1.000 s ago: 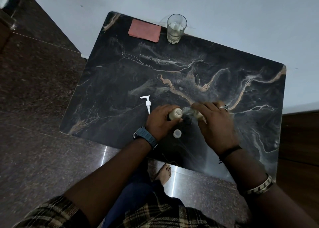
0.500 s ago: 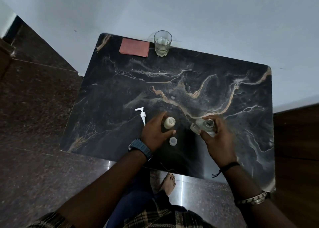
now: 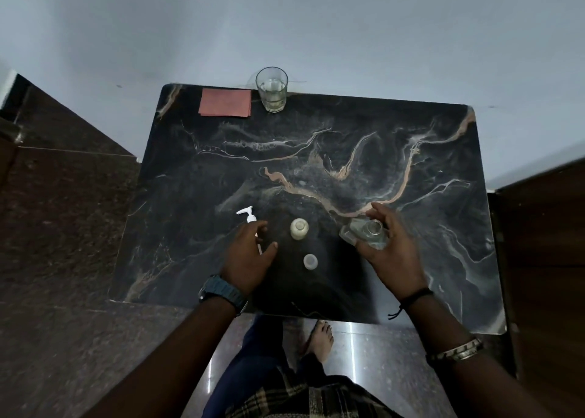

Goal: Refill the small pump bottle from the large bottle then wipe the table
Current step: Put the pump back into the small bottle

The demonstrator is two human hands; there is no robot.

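Observation:
A small cream bottle (image 3: 299,228) stands upright and uncapped on the dark marble table (image 3: 316,151), with a round white cap (image 3: 310,261) lying just in front of it. To its left lies a white pump head (image 3: 249,215). My left hand (image 3: 248,254) hovers over the pump's tube with fingers spread, gripping nothing. A clear bottle (image 3: 368,231) with an open mouth rests at the table surface on the right, and my right hand (image 3: 391,253) is wrapped around it.
A folded red cloth (image 3: 225,102) and a glass of liquid (image 3: 272,89) sit at the table's far edge by the white wall. A bare foot (image 3: 319,338) shows below the near edge. Dark wooden furniture borders the right side.
My left hand has let go of the cream bottle and shifted left onto the pump. My right hand has carried the clear bottle away to the right. The view has tilted upward.

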